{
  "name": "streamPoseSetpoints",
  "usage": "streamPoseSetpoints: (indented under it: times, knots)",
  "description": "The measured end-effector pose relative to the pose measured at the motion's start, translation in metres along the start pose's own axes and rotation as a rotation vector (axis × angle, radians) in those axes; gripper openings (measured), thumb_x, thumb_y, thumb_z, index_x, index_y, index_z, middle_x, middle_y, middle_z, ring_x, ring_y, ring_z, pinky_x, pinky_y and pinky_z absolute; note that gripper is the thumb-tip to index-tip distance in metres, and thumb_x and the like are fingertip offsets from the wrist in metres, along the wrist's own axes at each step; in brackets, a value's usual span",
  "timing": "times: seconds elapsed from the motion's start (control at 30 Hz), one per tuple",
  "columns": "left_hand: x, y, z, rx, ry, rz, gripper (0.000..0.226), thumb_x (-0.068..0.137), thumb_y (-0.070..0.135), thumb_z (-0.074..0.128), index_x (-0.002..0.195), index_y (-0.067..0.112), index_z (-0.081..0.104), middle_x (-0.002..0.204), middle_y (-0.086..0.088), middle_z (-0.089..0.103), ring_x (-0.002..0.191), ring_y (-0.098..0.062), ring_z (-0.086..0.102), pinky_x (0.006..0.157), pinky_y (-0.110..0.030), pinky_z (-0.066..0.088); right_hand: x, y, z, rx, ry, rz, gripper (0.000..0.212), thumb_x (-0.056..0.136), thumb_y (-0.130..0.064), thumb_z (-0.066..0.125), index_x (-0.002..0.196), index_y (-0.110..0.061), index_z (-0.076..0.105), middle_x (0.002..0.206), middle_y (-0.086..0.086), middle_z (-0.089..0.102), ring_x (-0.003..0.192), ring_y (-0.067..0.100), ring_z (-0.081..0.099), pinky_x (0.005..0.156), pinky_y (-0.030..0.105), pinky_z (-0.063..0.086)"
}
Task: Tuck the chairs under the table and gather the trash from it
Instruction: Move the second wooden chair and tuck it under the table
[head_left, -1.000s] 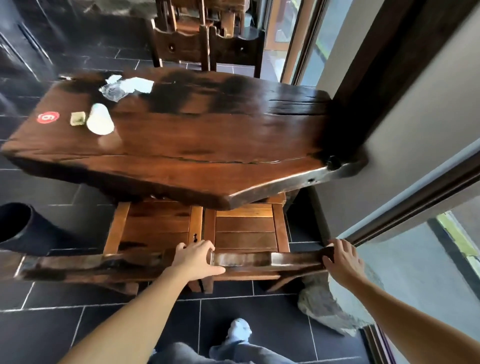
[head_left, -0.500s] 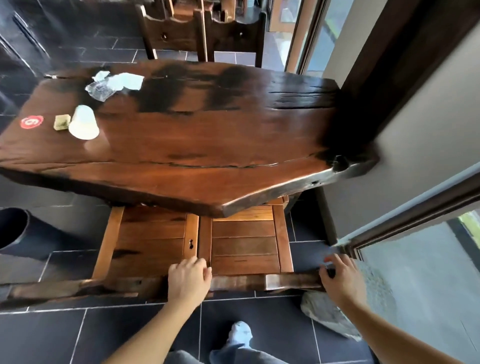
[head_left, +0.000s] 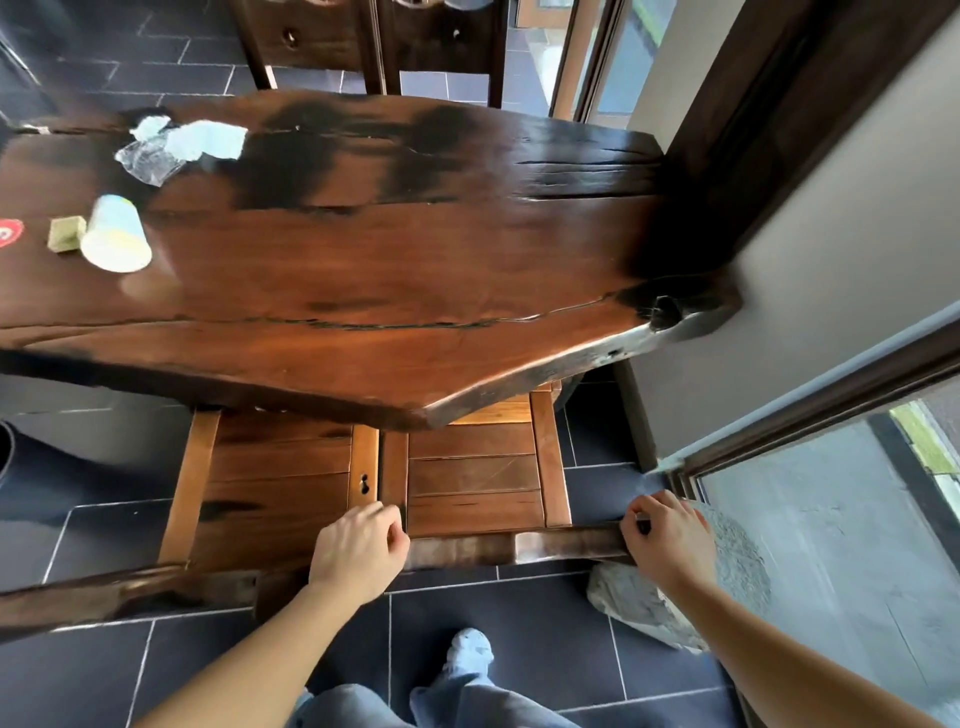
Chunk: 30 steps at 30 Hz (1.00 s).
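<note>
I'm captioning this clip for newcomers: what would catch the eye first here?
A big dark glossy wooden slab table fills the view, with a white paper cup and crumpled wrappers at its far left. Below, the left hand and right hand grip the backs of two wooden chairs.

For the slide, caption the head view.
Both hands, left and right, grip the chair backrest; seats sit partly under the slab table, where a paper cup and wrappers remain.
</note>
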<state>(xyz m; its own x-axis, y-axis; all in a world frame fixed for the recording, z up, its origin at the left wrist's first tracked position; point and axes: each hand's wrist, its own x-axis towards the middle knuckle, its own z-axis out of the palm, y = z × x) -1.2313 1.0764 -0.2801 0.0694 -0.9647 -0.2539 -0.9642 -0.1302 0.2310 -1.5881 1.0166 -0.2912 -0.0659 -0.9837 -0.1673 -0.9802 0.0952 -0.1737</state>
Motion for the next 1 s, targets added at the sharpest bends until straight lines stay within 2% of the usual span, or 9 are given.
streamPoseSetpoints:
  times: [0.17,0.23,0.4,0.57,0.7,0.77,0.83,0.93,1.0]
  knots:
    - [0.000,-0.005,-0.005,-0.030,-0.174,-0.006,0.028,0.091,0.050,0.043,0.103,0.031,0.060,0.101,0.011,0.067,0.087,-0.008,0.061,0.074,-0.022,0.051,-0.002,-0.009,-0.014,-0.124,-0.121,0.048,0.022,0.086,-0.040,0.048,0.094,-0.032,0.067,0.105,-0.003,0.063,0.105,0.021,0.055,0.093,0.038,0.034]
    - [-0.006,-0.013,-0.019,-0.038,-0.300,0.069,0.033,0.093,0.049,0.043,0.117,0.029,0.055,0.114,0.008,0.066,0.101,-0.013,0.061,0.086,-0.027,0.050,-0.001,-0.012,-0.023,-0.206,-0.231,0.041,0.025,0.088,-0.044,0.044,0.100,-0.034,0.064,0.114,-0.004,0.062,0.112,0.020,0.051,0.100,0.041,0.031]
    - [-0.040,-0.074,-0.053,-0.056,-0.245,0.038,0.045,0.094,0.048,0.041,0.135,0.029,0.039,0.142,0.009,0.048,0.130,-0.013,0.045,0.116,-0.038,0.021,0.026,-0.040,-0.040,-0.461,-0.516,-0.035,0.034,0.085,-0.047,0.046,0.115,-0.035,0.056,0.129,-0.004,0.055,0.123,0.022,0.045,0.101,0.045,0.033]
    - [-0.095,-0.183,-0.059,-0.219,-0.269,-0.380,0.053,0.088,0.045,0.054,0.136,0.026,0.039,0.141,0.005,0.048,0.126,-0.018,0.050,0.105,-0.037,0.039,0.029,-0.156,-0.028,-0.230,-0.613,-0.303,0.049,0.092,-0.048,0.047,0.137,-0.028,0.045,0.130,0.004,0.057,0.118,0.025,0.053,0.098,0.042,0.046]
    - [-0.134,-0.243,-0.061,-0.211,-0.226,-0.485,0.053,0.087,0.037,0.058,0.135,0.022,0.040,0.142,0.002,0.044,0.122,-0.020,0.052,0.102,-0.035,0.041,-0.021,-0.281,0.004,-0.031,-0.870,-0.542,0.062,0.089,-0.056,0.051,0.141,-0.023,0.040,0.140,0.003,0.051,0.124,0.023,0.051,0.104,0.039,0.041]
    - [-0.139,-0.269,-0.068,-0.143,-0.159,-0.472,0.052,0.087,0.034,0.059,0.134,0.020,0.041,0.143,0.002,0.040,0.122,-0.021,0.052,0.100,-0.037,0.043,-0.050,-0.324,0.021,-0.166,-0.996,-0.587,0.073,0.076,-0.061,0.065,0.135,-0.022,0.045,0.131,0.003,0.058,0.116,0.025,0.057,0.098,0.041,0.047]
    - [-0.136,-0.293,-0.079,-0.065,-0.110,-0.441,0.053,0.086,0.032,0.060,0.135,0.019,0.040,0.145,0.001,0.036,0.126,-0.022,0.048,0.100,-0.038,0.042,-0.065,-0.347,0.031,-0.408,-0.943,-0.606,0.074,0.066,-0.056,0.075,0.122,-0.013,0.053,0.112,0.005,0.066,0.100,0.026,0.064,0.088,0.040,0.053]
    - [-0.123,-0.319,-0.089,0.094,-0.305,-0.431,0.061,0.087,0.033,0.057,0.142,0.025,0.030,0.154,0.001,0.022,0.139,-0.021,0.029,0.108,-0.043,0.033,-0.071,-0.363,0.037,-0.576,-0.881,-0.516,0.101,0.058,-0.058,0.080,0.139,-0.015,0.037,0.131,0.007,0.057,0.117,0.035,0.056,0.098,0.051,0.046]
    - [-0.111,-0.324,-0.087,0.193,-0.435,-0.419,0.060,0.086,0.029,0.057,0.140,0.030,0.030,0.151,0.004,0.028,0.140,-0.019,0.025,0.110,-0.052,0.021,-0.074,-0.373,0.037,-0.585,-0.924,-0.452,0.110,0.056,-0.062,0.080,0.145,-0.022,0.028,0.143,0.006,0.047,0.127,0.037,0.047,0.103,0.059,0.039]
